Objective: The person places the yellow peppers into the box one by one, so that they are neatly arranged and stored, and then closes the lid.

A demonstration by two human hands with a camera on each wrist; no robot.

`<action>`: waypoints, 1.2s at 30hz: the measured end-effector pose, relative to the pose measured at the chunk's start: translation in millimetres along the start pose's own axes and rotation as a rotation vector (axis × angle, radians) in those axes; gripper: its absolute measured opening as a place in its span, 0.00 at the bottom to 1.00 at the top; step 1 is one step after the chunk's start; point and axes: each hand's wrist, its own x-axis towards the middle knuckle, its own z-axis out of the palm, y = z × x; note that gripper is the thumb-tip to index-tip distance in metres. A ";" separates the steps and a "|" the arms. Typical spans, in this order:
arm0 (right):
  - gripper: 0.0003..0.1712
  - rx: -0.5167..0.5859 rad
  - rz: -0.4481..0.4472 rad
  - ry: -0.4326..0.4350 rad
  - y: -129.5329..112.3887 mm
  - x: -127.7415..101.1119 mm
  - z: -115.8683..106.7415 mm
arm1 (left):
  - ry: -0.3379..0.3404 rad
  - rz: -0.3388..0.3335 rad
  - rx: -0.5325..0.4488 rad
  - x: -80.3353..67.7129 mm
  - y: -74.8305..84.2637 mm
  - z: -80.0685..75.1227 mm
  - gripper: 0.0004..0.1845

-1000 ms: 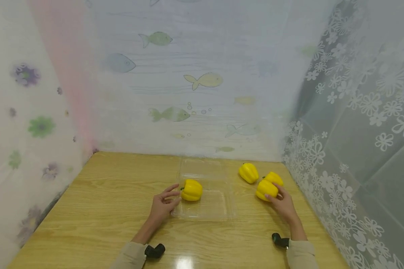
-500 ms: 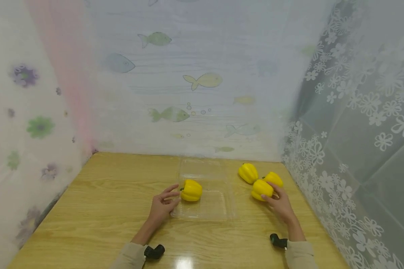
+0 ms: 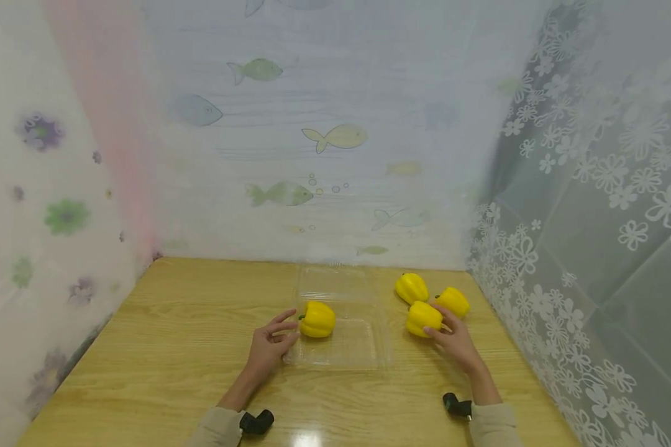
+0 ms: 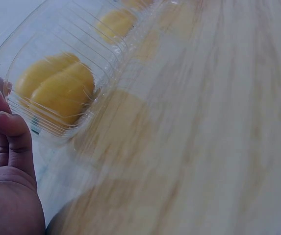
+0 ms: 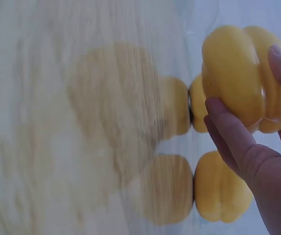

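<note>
My right hand (image 3: 457,344) grips a yellow bell pepper (image 3: 423,319), thumb on one side and fingers on the other. In the right wrist view this bell pepper (image 5: 238,73) is up off the table. Another yellow bell pepper (image 3: 319,320) lies in a clear plastic clamshell container (image 3: 358,360), its green stem facing left. Beside the container's left edge, my left hand (image 3: 265,349) rests with bent, spread fingers. In the left wrist view, its fingertips (image 4: 8,120) lie against the clear wall; whether they pinch the rim is hard to tell.
Two more yellow bell peppers lie on the wooden table (image 3: 184,347): one at the back (image 3: 411,288) and one at the right (image 3: 454,302). The container's raised lid (image 3: 335,279) is at the back. Patterned sheets (image 3: 335,205) enclose the table on three sides.
My right hand has moved left with its bell pepper, away from the right-hand bell pepper and toward the container. My left hand has stayed by the container's edge.
</note>
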 end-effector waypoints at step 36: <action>0.37 0.194 -0.182 -0.131 -24.5 3.8 31.9 | -0.007 0.009 -0.026 -1.1 0.1 1.2 0.16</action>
